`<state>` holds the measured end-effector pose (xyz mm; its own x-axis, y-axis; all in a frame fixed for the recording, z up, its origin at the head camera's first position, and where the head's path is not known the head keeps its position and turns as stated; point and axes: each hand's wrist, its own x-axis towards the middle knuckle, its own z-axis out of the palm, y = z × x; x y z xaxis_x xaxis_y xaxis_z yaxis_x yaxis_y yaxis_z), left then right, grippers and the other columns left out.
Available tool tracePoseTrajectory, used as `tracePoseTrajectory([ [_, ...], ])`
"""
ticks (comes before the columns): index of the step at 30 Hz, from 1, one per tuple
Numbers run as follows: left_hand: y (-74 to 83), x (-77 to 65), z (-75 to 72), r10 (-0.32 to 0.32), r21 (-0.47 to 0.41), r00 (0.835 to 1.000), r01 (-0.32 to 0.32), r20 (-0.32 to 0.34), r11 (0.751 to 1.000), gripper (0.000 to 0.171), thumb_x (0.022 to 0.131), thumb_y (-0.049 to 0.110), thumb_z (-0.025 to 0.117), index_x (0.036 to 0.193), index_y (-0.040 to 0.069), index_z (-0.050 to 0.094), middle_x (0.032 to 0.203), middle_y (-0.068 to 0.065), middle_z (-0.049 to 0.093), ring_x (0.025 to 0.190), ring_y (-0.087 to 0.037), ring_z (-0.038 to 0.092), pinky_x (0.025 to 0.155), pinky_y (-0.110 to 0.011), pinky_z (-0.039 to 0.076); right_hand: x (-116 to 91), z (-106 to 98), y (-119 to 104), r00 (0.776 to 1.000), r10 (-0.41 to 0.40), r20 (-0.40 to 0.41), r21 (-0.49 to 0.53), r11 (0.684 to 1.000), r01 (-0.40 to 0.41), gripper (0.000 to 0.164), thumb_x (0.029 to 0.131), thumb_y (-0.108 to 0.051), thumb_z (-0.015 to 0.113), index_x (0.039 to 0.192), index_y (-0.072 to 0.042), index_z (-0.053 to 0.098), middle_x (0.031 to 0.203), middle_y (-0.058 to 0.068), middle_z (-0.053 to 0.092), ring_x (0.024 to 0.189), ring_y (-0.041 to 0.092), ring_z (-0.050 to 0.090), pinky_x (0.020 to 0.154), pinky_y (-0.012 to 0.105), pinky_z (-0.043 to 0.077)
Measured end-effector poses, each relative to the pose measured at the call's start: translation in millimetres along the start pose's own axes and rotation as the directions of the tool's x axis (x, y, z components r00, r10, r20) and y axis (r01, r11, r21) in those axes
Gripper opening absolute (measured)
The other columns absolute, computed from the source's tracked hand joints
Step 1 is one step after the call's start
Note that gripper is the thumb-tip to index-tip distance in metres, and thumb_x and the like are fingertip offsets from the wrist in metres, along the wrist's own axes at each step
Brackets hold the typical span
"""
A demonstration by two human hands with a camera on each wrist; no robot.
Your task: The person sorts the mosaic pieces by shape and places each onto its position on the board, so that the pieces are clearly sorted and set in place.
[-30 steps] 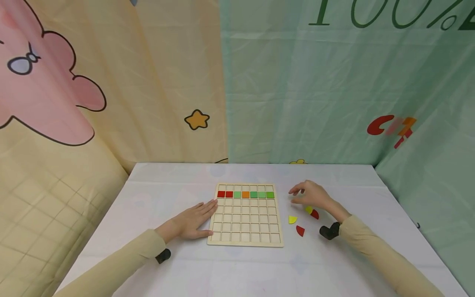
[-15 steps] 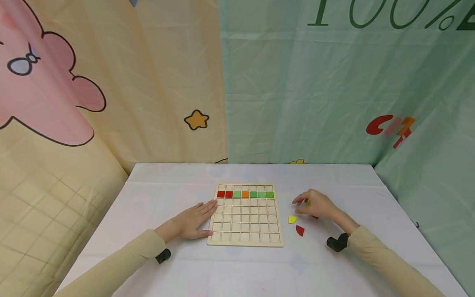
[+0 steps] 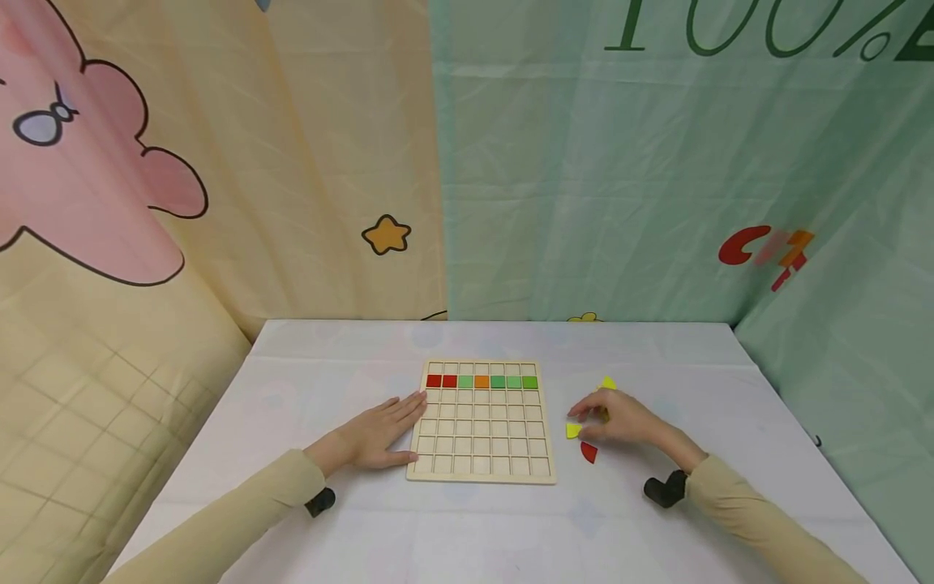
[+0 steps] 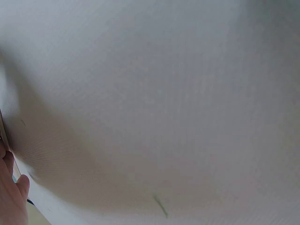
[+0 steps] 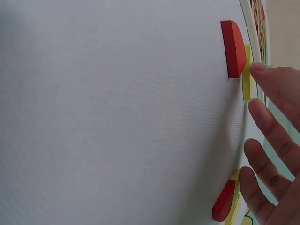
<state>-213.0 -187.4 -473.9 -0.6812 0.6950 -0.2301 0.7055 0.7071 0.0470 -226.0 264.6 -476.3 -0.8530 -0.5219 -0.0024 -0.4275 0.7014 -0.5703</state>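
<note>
My left hand (image 3: 375,438) lies flat on the table, fingers straight. Its fingertips and thumb touch the left edge of a pale wooden grid board (image 3: 479,442). Over several loose wedge-shaped pieces right of the board is my right hand (image 3: 620,418), fingers spread and slightly bent. Its thumb tip is at a yellow wedge (image 5: 247,79), seen as a yellow quarter-round piece (image 3: 573,431) in the head view; whether they touch, I cannot tell. Beside it lies a red wedge (image 5: 232,49). Another red wedge (image 5: 224,201) and a yellow one (image 5: 233,216) sit near the other fingers.
One row of the board holds red squares (image 3: 441,381), green squares (image 3: 514,382) and an orange square (image 3: 481,382). A yellow piece (image 3: 609,383) shows beyond my right hand. The white-covered table (image 3: 481,531) ends at a printed curtain (image 3: 584,186) behind.
My right hand has moved toward the nearer yellow and red wedges, uncovering a yellow piece behind it and hiding the farther red one in the head view. My left hand has stayed put.
</note>
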Motion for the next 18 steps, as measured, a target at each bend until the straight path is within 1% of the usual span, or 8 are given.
tracePoseTrajectory([
  [2,-0.3,-0.3,-0.3,0.002,0.000,1.000,-0.002,-0.002,1.000,0.087,0.095,0.063,0.037,0.154,0.004,0.015,0.163,-0.010,0.010,0.150,-0.023,0.012,0.121,-0.044,0.021,0.0,0.9,-1.1,1.000,-0.007,0.023,0.029,1.000,0.006,0.029,0.079,-0.022,0.079,0.107,-0.021,0.073,0.097,-0.011,0.066,0.088,0.006,0.056,0.075,0.021,0.048],
  [5,-0.8,0.1,0.0,0.002,0.003,1.000,-0.002,-0.001,1.000,0.087,0.094,0.063,0.037,0.154,0.004,0.015,0.163,-0.010,0.010,0.150,-0.022,0.012,0.121,-0.044,0.021,0.2,2.0,-2.3,0.999,-0.023,0.042,0.039,0.999,0.022,0.028,0.080,-0.018,0.077,0.108,-0.022,0.073,0.099,-0.011,0.066,0.089,0.008,0.056,0.076,0.021,0.049],
  [11,-1.7,0.5,2.2,0.006,0.002,1.000,-0.006,-0.007,1.000,0.087,0.094,0.064,0.035,0.154,0.005,0.015,0.163,-0.009,0.009,0.151,-0.022,0.012,0.121,-0.043,0.021,2.9,2.8,-3.1,0.996,-0.059,0.063,0.001,0.998,0.059,0.023,0.080,-0.013,0.075,0.101,-0.023,0.075,0.098,-0.011,0.068,0.088,0.007,0.057,0.075,0.022,0.050],
  [15,-1.7,0.4,2.5,0.006,0.001,1.000,-0.006,-0.012,1.000,0.087,0.094,0.064,0.036,0.154,0.005,0.015,0.163,-0.009,0.010,0.150,-0.022,0.012,0.121,-0.044,0.021,5.9,3.0,-5.4,0.998,-0.021,0.067,-0.037,0.999,0.024,0.018,0.079,-0.018,0.078,0.096,-0.024,0.075,0.089,-0.014,0.068,0.082,0.006,0.054,0.069,0.021,0.046],
  [18,-1.4,0.2,1.9,0.004,0.008,1.000,-0.004,-0.013,1.000,0.087,0.094,0.064,0.035,0.154,0.005,0.015,0.163,-0.009,0.010,0.151,-0.022,0.012,0.121,-0.043,0.021,7.8,3.6,-7.7,0.999,0.013,0.045,-0.078,0.997,-0.010,0.016,0.076,-0.023,0.080,0.091,-0.024,0.074,0.079,-0.017,0.064,0.076,0.006,0.049,0.063,0.020,0.041],
])
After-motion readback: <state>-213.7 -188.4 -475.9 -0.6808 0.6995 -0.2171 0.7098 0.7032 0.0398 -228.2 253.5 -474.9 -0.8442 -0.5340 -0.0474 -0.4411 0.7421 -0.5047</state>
